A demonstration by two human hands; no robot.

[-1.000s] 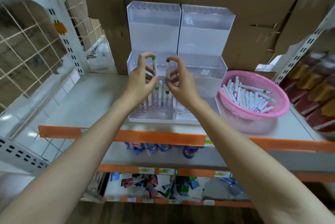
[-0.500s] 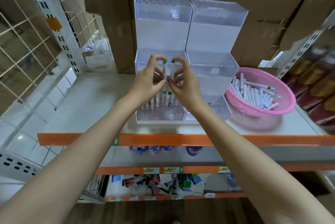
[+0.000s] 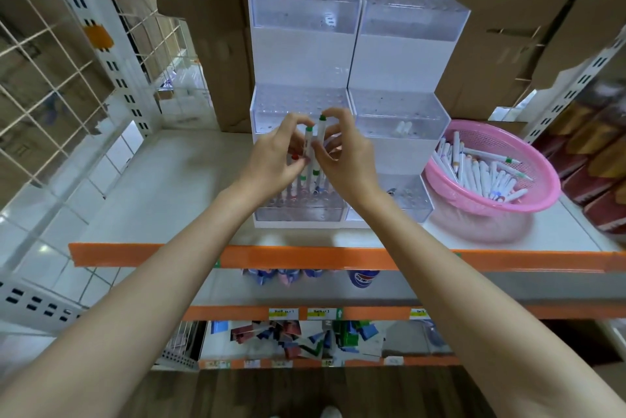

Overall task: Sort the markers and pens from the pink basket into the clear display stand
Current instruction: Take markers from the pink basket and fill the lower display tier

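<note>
A clear stepped display stand stands on the shelf, with a second one to its right. Several white markers stand in the left stand's lowest tier. Over that tier, my left hand pinches an upright white marker with a green cap. My right hand pinches a second green-capped marker right beside it. The two hands almost touch. A pink basket at the right holds several white markers.
The shelf has an orange front edge. Cardboard boxes stand behind the stands. A white wire grid is at the left. Packaged goods fill the rack at the right and the lower shelves.
My hands have come closer together, and the two green-capped markers now stand side by side. The camera has moved nearer to the stand.
</note>
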